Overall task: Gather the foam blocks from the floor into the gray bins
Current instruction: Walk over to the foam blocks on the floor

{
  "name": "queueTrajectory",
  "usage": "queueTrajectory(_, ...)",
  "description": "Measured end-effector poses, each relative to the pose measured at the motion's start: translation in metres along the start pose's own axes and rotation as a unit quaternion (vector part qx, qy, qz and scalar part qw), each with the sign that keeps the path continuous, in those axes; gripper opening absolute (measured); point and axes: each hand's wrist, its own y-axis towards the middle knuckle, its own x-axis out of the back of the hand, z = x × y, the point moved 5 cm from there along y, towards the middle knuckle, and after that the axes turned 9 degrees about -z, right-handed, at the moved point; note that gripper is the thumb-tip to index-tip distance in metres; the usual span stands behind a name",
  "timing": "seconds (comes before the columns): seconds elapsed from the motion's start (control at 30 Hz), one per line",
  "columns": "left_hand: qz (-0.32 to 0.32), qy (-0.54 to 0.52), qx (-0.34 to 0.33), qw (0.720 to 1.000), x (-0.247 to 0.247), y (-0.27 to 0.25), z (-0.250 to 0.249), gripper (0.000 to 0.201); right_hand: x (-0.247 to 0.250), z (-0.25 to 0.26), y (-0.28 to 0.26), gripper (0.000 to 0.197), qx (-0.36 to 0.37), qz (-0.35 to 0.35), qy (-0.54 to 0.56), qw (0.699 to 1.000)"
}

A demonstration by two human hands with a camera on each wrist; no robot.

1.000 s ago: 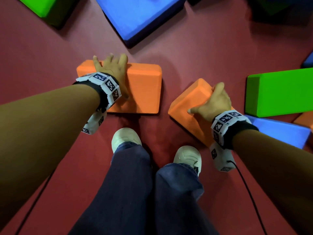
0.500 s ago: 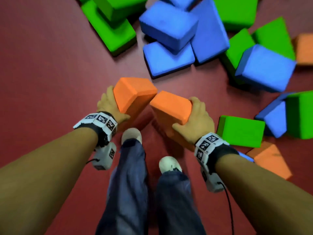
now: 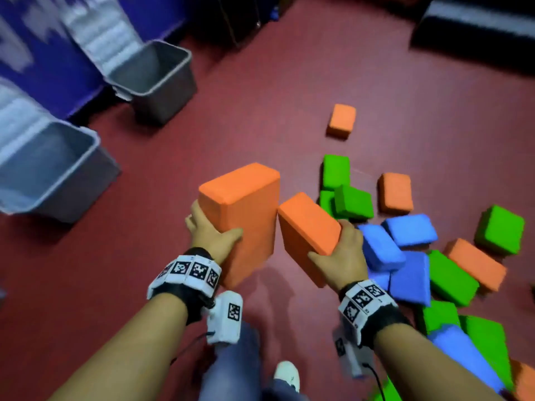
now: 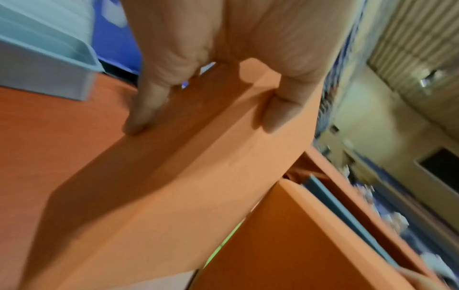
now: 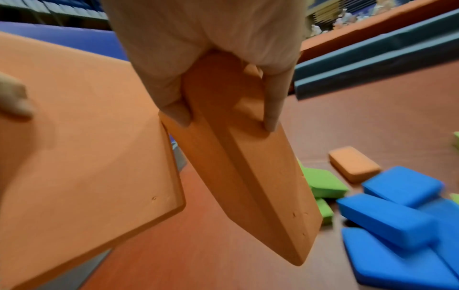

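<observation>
My left hand [image 3: 212, 231] grips one orange foam block [image 3: 246, 209] by its near end, thumb on one face and fingers [image 4: 141, 109] on the other. My right hand [image 3: 343, 253] grips a second orange foam block [image 3: 307, 233] the same way, fingers [image 5: 273, 109] and thumb pinching its narrow sides. Both blocks are held in the air, side by side and almost touching. Two gray bins stand on the floor to the left: a near bin [image 3: 55, 172] and a far bin [image 3: 157, 79]. Both look empty as far as I can see.
A heap of blue, green and orange foam blocks [image 3: 411, 241] lies on the red floor at the right; a lone orange block [image 3: 341, 120] sits farther off. A blue padded wall [image 3: 43, 53] runs behind the bins. My legs and a shoe [image 3: 286, 374] are below.
Both hands took the two orange blocks off the floor and raised them. The view swung up and left, so the gray bins have come into sight.
</observation>
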Motion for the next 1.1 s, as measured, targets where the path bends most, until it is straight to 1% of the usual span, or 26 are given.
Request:
queueTrajectory(0.1, -0.056, -0.064, 0.020, 0.996, 0.108, -0.005, 0.002, 0.106, -0.005, 0.089, -0.023, 0.083, 0.061, 0.022, 0.026, 0.998)
queueTrajectory(0.2, -0.125, -0.105, 0.025, 0.986, 0.205, -0.021, 0.020, 0.099, -0.025, 0.171, -0.059, 0.077, 0.139, 0.058, 0.042, 0.988)
queueTrajectory(0.3, -0.204, -0.157, 0.033, 0.966, 0.295, -0.047, 0.048, 0.105, -0.055, 0.247, -0.105, 0.074, 0.201, 0.103, 0.070, 0.972)
queueTrajectory(0.37, -0.255, -0.194, 0.038, 0.946, 0.351, -0.067, 0.074, 0.106, -0.081, 0.296, -0.140, 0.077, 0.237, 0.136, 0.088, 0.958)
queueTrajectory(0.4, -0.276, -0.209, 0.043, 0.937, 0.377, -0.077, 0.088, 0.109, -0.094, 0.318, -0.159, 0.079, 0.254, 0.150, 0.091, 0.951)
queueTrajectory(0.47, -0.322, -0.234, 0.055, 0.916, 0.433, -0.097, 0.121, 0.127, -0.124, 0.366, -0.203, 0.080, 0.292, 0.174, 0.097, 0.936)
queueTrajectory(0.5, -0.339, -0.242, 0.062, 0.907, 0.460, -0.106, 0.135, 0.132, -0.138, 0.386, -0.224, 0.080, 0.306, 0.180, 0.101, 0.929)
queueTrajectory(0.53, -0.357, -0.249, 0.067, 0.898, 0.491, -0.113, 0.150, 0.129, -0.153, 0.408, -0.247, 0.081, 0.322, 0.185, 0.105, 0.923)
queueTrajectory(0.6, -0.391, -0.249, 0.076, 0.883, 0.547, -0.125, 0.184, 0.108, -0.183, 0.447, -0.294, 0.080, 0.343, 0.203, 0.112, 0.910)
queueTrajectory(0.63, -0.408, -0.246, 0.078, 0.876, 0.572, -0.131, 0.202, 0.102, -0.200, 0.464, -0.318, 0.079, 0.351, 0.211, 0.115, 0.905)
queueTrajectory(0.67, -0.426, -0.244, 0.083, 0.867, 0.597, -0.137, 0.219, 0.102, -0.215, 0.481, -0.340, 0.079, 0.359, 0.218, 0.120, 0.900)
queueTrajectory(0.73, -0.456, -0.245, 0.091, 0.851, 0.641, -0.146, 0.251, 0.102, -0.244, 0.512, -0.380, 0.076, 0.367, 0.232, 0.133, 0.891)
queueTrajectory(0.8, -0.478, -0.259, 0.096, 0.834, 0.674, -0.153, 0.277, 0.100, -0.267, 0.536, -0.413, 0.075, 0.370, 0.245, 0.153, 0.883)
queueTrajectory(0.9, -0.504, -0.285, 0.110, 0.808, 0.716, -0.152, 0.305, 0.115, -0.299, 0.570, -0.454, 0.071, 0.371, 0.258, 0.170, 0.876)
queueTrajectory(0.97, -0.522, -0.305, 0.125, 0.787, 0.740, -0.140, 0.323, 0.119, -0.320, 0.592, -0.473, 0.069, 0.366, 0.269, 0.178, 0.873)
queueTrajectory(1.03, -0.526, -0.326, 0.151, 0.771, 0.760, -0.119, 0.339, 0.117, -0.342, 0.612, -0.486, 0.072, 0.366, 0.273, 0.182, 0.871)
queueTrajectory(1.1, -0.528, -0.319, 0.178, 0.767, 0.779, -0.095, 0.351, 0.105, -0.370, 0.632, -0.491, 0.075, 0.372, 0.275, 0.179, 0.868)
